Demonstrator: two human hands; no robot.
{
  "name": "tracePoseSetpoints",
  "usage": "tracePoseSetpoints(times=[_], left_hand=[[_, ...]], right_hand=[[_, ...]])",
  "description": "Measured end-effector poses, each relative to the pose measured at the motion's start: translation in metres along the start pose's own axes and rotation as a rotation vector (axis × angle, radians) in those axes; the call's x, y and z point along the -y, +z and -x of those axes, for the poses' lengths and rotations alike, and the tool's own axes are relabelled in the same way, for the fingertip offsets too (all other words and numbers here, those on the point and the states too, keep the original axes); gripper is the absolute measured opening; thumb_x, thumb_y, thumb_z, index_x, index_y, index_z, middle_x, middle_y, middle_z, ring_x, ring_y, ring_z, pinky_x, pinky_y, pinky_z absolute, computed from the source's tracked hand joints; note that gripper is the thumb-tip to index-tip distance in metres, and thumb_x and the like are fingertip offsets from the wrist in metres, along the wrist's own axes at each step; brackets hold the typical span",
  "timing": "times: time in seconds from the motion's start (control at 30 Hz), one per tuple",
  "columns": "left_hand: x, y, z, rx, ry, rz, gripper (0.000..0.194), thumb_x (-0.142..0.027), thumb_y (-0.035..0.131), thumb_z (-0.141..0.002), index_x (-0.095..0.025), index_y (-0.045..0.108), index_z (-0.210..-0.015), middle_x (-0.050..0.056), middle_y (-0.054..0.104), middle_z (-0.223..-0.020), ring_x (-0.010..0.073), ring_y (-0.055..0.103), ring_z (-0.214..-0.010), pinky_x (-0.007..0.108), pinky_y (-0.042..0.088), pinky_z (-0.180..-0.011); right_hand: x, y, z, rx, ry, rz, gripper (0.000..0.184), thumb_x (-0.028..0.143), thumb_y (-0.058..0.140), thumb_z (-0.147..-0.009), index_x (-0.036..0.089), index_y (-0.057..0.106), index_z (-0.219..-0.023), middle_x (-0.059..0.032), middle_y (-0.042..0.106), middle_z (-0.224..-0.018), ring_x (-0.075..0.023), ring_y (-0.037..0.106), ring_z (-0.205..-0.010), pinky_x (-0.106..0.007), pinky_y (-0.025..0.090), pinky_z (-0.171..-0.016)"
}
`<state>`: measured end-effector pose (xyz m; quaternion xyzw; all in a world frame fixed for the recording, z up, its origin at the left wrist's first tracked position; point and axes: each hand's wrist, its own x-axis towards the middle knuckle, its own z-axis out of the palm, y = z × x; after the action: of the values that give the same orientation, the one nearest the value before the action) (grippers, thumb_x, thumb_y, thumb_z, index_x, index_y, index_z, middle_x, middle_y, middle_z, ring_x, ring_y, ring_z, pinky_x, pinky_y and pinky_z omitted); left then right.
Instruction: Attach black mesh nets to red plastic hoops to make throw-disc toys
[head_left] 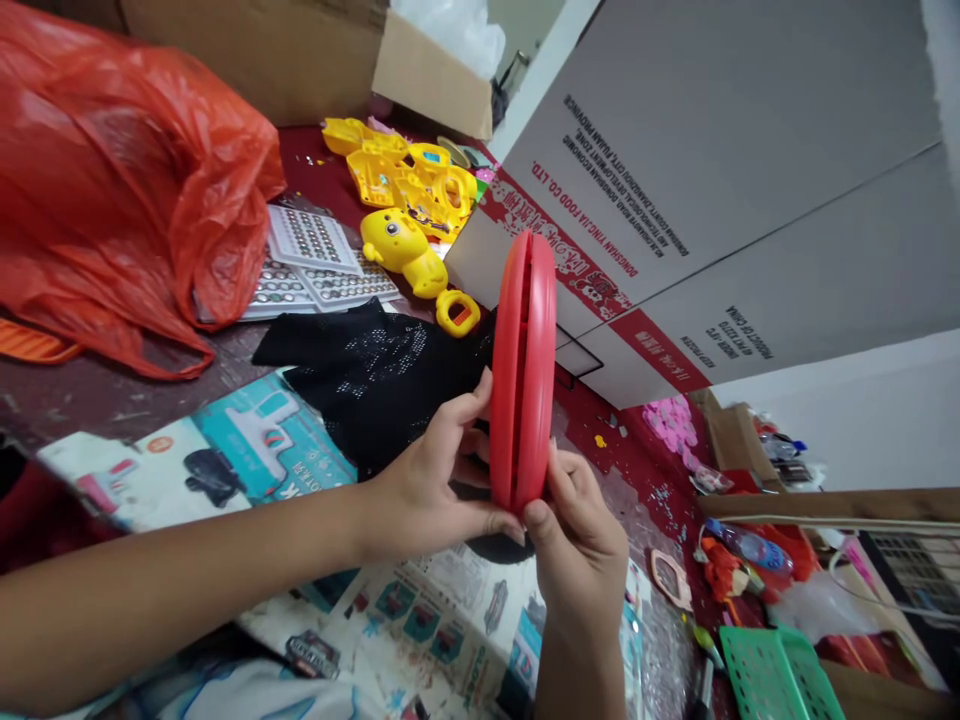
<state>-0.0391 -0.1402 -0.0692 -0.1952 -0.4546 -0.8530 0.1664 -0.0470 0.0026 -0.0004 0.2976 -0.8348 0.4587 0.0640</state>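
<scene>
A round red plastic casing [538,370] stands upright, seen edge-on, with a dark gap running between its two halves. My left hand [439,475] grips its left side, the thumb at the lower edge and the fingers behind it. On the other side, my right hand [577,535] pinches the bottom right of the casing between thumb and fingers. Behind the hands lies a black cloth [360,370] with shiny dots. Beneath them is a printed cardboard sheet [450,600]. What is inside the casing is hidden.
A big white carton [735,180] rises at the right. Yellow plastic toy parts [409,250] and sheets of small round pieces [311,240] lie beyond the cloth. An orange-red plastic bag [127,170] fills the left. A green basket [776,670] sits at the lower right.
</scene>
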Motion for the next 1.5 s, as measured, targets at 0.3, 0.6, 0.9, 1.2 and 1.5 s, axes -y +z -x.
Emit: tracePoseSetpoints(times=[0.3,0.6,0.9,1.2,1.5], left_hand=[[0.0047,0.0,0.0011,-0.009,0.02,0.006,0.105,-0.011,0.081,-0.063,-0.052,0.018,-0.137,0.0,0.053,-0.117,0.0177,0.069,-0.084,0.036,0.063,-0.072],[0.0074,-0.0015,0.0007,0.005,0.057,-0.005,0.1,-0.012,0.08,-0.066,-0.046,0.017,-0.136,-0.002,0.057,-0.106,0.0187,0.068,-0.089,0.037,0.062,-0.074],[0.0066,-0.0021,-0.0012,-0.081,0.184,0.015,0.098,-0.014,0.086,-0.056,-0.038,0.035,-0.136,0.002,0.049,-0.129,0.015,0.067,-0.086,0.025,0.061,-0.073],[0.0017,-0.0021,0.0034,-0.078,0.082,-0.038,0.098,-0.018,0.085,-0.059,-0.045,0.03,-0.135,-0.001,0.047,-0.135,0.0176,0.066,-0.096,0.025,0.06,-0.072],[0.0055,-0.0016,0.0045,-0.073,0.064,-0.067,0.094,-0.018,0.083,-0.062,-0.042,0.03,-0.135,0.0,0.054,-0.127,0.0177,0.068,-0.09,0.026,0.062,-0.07]], right_hand=[[-0.0029,0.0024,0.002,-0.024,-0.006,-0.069,0.042,0.014,0.06,-0.084,0.036,0.06,-0.12,-0.0019,0.051,-0.095,-0.0143,0.05,-0.087,-0.029,0.042,-0.073],[-0.0037,0.0047,-0.0006,-0.021,-0.025,-0.022,0.041,0.017,0.058,-0.086,0.036,0.058,-0.123,-0.0017,0.051,-0.094,-0.0145,0.049,-0.087,-0.03,0.042,-0.076],[-0.0041,0.0055,-0.0013,-0.009,0.009,-0.051,0.043,0.024,0.062,-0.085,0.039,0.055,-0.124,-0.0004,0.054,-0.09,-0.0137,0.05,-0.082,-0.031,0.044,-0.075],[-0.0043,0.0053,0.0004,-0.002,0.022,-0.129,0.045,0.026,0.065,-0.083,0.042,0.052,-0.123,0.0002,0.055,-0.092,-0.0129,0.051,-0.084,-0.031,0.045,-0.078],[0.0012,0.0056,0.0022,-0.007,0.023,-0.069,0.046,0.022,0.062,-0.085,0.038,0.051,-0.127,-0.0006,0.053,-0.092,-0.0125,0.05,-0.083,-0.029,0.044,-0.076]])
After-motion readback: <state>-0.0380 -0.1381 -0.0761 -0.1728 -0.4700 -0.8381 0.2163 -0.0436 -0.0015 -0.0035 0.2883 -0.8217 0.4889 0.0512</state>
